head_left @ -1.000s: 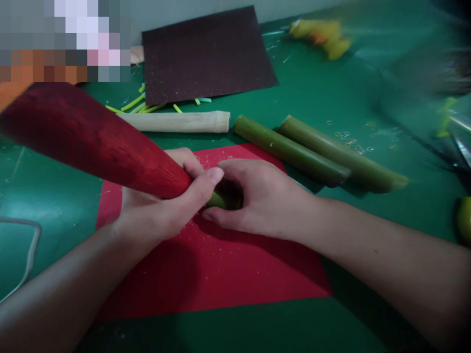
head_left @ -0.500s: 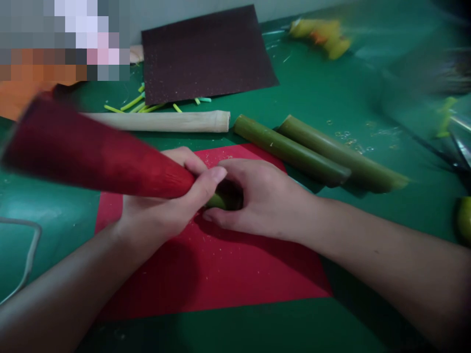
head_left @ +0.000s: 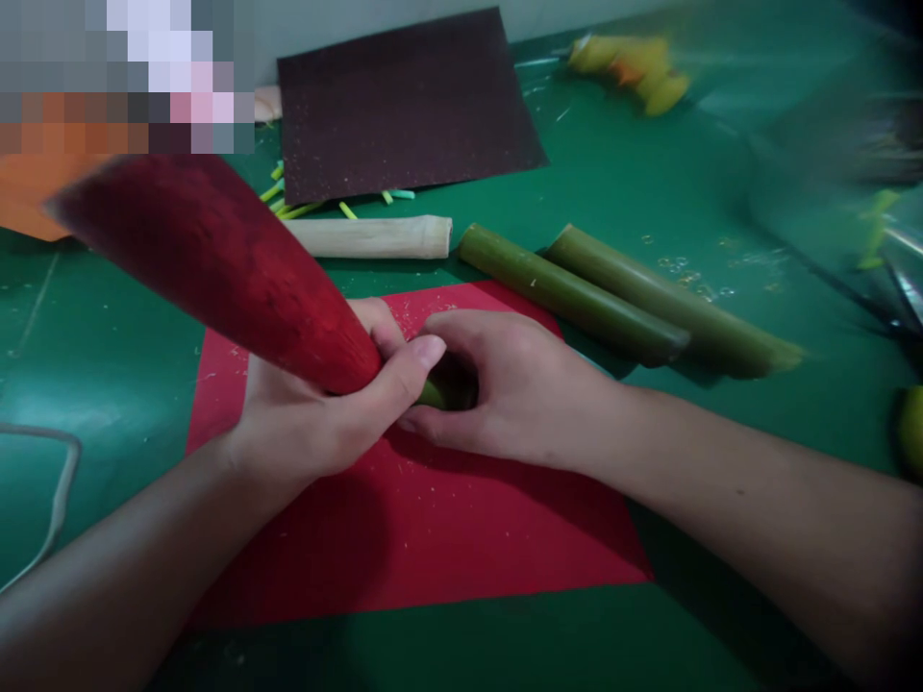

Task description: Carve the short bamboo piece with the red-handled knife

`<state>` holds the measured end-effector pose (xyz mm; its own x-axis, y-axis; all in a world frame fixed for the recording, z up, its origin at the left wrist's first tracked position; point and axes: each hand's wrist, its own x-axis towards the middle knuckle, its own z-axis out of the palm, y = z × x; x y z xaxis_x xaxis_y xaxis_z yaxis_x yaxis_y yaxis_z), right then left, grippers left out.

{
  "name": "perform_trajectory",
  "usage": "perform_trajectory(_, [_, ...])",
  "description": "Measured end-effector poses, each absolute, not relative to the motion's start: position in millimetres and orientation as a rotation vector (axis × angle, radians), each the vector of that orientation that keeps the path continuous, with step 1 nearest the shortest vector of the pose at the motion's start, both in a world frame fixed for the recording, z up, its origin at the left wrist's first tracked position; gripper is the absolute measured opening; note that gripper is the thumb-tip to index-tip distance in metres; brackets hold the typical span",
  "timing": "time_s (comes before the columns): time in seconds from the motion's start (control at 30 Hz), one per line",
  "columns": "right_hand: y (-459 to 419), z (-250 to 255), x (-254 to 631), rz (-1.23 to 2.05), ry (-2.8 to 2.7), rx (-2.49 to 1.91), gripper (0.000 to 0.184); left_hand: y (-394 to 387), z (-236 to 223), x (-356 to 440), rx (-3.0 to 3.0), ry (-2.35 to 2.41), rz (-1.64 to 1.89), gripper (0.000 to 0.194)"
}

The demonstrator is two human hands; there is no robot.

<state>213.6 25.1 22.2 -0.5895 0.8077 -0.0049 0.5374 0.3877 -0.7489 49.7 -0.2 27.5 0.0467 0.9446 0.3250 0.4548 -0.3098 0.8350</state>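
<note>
My left hand (head_left: pixel 317 413) is closed around the narrow end of a rolled red paper cone (head_left: pixel 216 264), which flares up and to the left. My right hand (head_left: pixel 505 389) is closed over a short green bamboo piece (head_left: pixel 431 394); only its tip shows between the two hands, where it meets the cone's narrow end. Both hands rest over a red sheet (head_left: pixel 433 519) lying on the green table (head_left: pixel 649 183).
Two green bamboo tubes (head_left: pixel 577 293) (head_left: pixel 670 303) and a pale peeled one (head_left: pixel 375 236) lie beyond the red sheet. A dark sheet (head_left: pixel 404 101) lies at the back, with small green scraps (head_left: pixel 310 204) beside it. There is a yellow object (head_left: pixel 635 72) far back and a cord (head_left: pixel 50 500) at left.
The wide end of the red cone swung down and then back up, and now stands steeper. Both hands kept their grip and place.
</note>
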Motion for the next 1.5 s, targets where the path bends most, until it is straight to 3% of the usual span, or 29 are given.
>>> perform_trajectory(0.47, [27.2,22.5,213.8,1.037,-2.315,-1.185,0.023,2.7,23.5,47.6,1.771,1.453,1.319,0.025])
perform_trajectory(0.63, [26.9,22.5,214.1,1.042,-2.295,-1.205,0.023,1.2,27.2,50.2,1.747,1.422,1.283,0.032])
perform_trajectory(1.13, [28.6,20.7,215.8,1.07,-2.284,-1.152,0.021,0.9,31.1,48.8,1.931,1.369,1.103,0.027])
perform_trajectory(1.5, [27.6,23.3,213.9,1.037,-2.294,-1.184,0.021,-0.3,27.8,48.3,1.812,1.441,1.216,0.024])
